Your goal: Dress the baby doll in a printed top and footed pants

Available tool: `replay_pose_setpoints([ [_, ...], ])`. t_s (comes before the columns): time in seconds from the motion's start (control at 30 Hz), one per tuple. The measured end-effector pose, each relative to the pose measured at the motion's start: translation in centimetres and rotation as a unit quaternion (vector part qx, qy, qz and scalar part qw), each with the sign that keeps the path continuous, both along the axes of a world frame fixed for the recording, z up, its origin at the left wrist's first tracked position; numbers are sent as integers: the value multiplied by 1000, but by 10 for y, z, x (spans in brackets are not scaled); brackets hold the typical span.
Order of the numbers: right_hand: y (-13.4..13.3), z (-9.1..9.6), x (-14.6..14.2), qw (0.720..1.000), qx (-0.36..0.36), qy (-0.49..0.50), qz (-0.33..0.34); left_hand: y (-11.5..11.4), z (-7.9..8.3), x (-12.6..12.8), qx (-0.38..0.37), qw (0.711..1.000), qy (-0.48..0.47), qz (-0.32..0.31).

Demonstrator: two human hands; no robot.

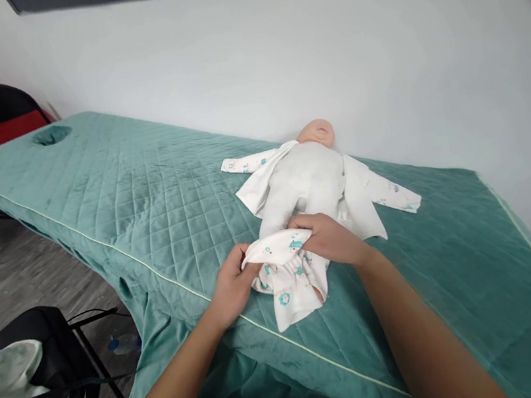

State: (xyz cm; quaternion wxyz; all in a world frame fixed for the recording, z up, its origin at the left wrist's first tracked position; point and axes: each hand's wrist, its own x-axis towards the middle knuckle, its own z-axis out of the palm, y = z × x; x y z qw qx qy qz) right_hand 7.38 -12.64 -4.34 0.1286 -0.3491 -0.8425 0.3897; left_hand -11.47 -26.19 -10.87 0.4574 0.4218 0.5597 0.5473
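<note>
A baby doll (pixel 308 169) with a white cloth body lies on its back on the green quilted bed, its head toward the wall. An open white printed shirt (pixel 387 193) is on its arms, the front spread to both sides. Around the doll's lower legs sit white baby pants (pixel 285 279) with a teal print. My left hand (pixel 232 280) pinches the left end of the waistband. Gripping the waistband's right side, my right hand (pixel 329 239) rests close to the doll's leg. The doll's feet are mostly covered by the pants.
The green bed cover (pixel 155 195) has a face hole (pixel 51 134) at the far left. A black chair (pixel 65 362) at lower left carries pale cloths (pixel 8 384). A bottle (pixel 125 343) lies on the floor. Behind the bed stands a white wall (pixel 245 62).
</note>
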Motion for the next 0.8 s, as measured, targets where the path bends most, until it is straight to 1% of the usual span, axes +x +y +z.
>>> replay_pose_setpoints([
  [0.13, 1, -1, 3, 999, -34, 37, 2, 16, -2, -5, 33, 999, 15, 8],
  [0.23, 2, -1, 3, 998, -41, 52, 3, 30, -2, -9, 48, 998, 33, 27],
  [0.33, 2, 0, 2, 998, -36, 50, -1, 44, -1, -12, 65, 995, 52, 47],
  [0.47, 0, 2, 2, 998, -44, 50, -9, 65, 3, -13, 85, 992, 81, 54],
  [0.63, -2, 5, 2, 997, -64, 39, -11, 99, 9, -12, 100, 988, 108, 55],
  [0.73, 0, 6, 3, 997, -70, 22, -12, 120, 9, -10, 123, 978, 160, 49],
  [0.8, 1, 7, 4, 997, -68, 16, -15, 131, 8, -8, 141, 964, 219, 59],
])
